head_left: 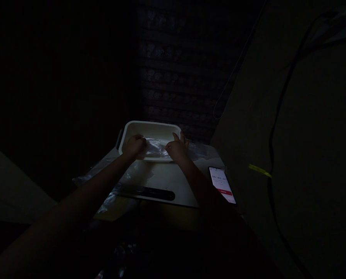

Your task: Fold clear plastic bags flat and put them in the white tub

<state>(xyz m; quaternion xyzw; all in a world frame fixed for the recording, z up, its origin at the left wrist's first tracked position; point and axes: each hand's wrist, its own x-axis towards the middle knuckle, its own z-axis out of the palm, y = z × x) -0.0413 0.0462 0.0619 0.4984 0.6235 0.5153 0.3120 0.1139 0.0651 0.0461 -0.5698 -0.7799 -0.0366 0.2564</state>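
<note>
A clear plastic bag (155, 147) is stretched between my two hands, above a white rectangular tub (149, 124). My left hand (135, 146) is closed on the bag's left side. On the right, my right hand (177, 149) pinches the other side between thumb and finger, its other fingers spread near the tub's right rim. The light is very dim, so what the bag contains, if anything, cannot be made out. The tub rests on a pale flat-topped surface (164, 178) with a dark strip along its front.
A lit phone (222, 185) showing a timer lies to the right of my right forearm. More clear plastic (98, 170) hangs over the left edge. A dark cable (271, 143) with a yellow tag (260, 170) runs down the right wall.
</note>
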